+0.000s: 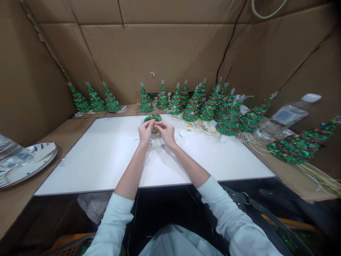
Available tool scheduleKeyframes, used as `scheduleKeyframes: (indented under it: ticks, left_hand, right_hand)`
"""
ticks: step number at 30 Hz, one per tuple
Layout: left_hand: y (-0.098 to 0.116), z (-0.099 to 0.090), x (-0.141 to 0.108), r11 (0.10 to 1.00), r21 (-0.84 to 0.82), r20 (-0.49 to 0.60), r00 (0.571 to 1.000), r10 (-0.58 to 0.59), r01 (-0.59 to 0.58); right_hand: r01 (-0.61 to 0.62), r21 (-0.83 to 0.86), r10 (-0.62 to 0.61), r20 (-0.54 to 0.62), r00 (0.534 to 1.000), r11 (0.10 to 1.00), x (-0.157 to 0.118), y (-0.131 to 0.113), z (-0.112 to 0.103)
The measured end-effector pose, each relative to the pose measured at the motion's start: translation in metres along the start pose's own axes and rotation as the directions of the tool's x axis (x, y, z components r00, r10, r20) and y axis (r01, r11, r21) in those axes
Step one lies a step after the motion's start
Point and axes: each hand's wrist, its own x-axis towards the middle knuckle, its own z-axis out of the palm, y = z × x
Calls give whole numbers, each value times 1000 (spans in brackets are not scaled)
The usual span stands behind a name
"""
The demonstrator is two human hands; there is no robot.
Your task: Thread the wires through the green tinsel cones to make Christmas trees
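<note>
Over the far middle of a white board (pixel 101 153), my left hand (pixel 145 133) and my right hand (pixel 166 132) are close together, fingertips nearly meeting. Both are closed in a pinch at the near side of a small green tinsel Christmas tree (pixel 152 117), which is partly hidden behind them. Thin yellowish strands show between and below the fingers. What exactly each fingertip grips is too small to make out. Loose strands (pixel 197 125) lie scattered on the board to the right of my hands.
Several finished-looking tinsel trees (pixel 191 108) stand along the back and right. More trees (pixel 112 99) stand at back left. A plastic bottle (pixel 286 119) leans at right; a plate (pixel 39 161) sits at left. Cardboard walls (pixel 170 49) enclose the board.
</note>
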Motion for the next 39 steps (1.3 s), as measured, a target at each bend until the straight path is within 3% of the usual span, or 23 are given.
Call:
scheduleKeyframes:
  ticks: [5,19,27,31,34,37,39]
  left_hand:
    - [3,1,-2,999,-25,23,999,-41,41]
    - [3,0,-2,979,-90,91,981,-173,181]
    - [3,2,-2,970,-114,94,975,-202,212]
    - [4,-2,4,972,-163,57,985,-160,167]
    - [6,-5,8,964,-236,16,992,-124,124]
    - [7,-6,9,962,-261,-15,996,-92,85]
    - [7,-6,9,965,-255,-32,997,-68,58]
  right_hand:
    - [19,-131,-25,-43,999,991,0,-2,-3]
    - [91,-246,-112,-72,991,965,0,4,-5]
    - [96,-206,-95,17,995,974,3,6,-6]
    - [184,-253,-155,128,980,950,8,2,-15]
    - [330,-398,-190,353,916,856,10,-3,-26]
    - [512,-531,-99,623,776,676,4,-10,-30]
    - [625,-554,-42,729,683,550,-2,-14,-28]
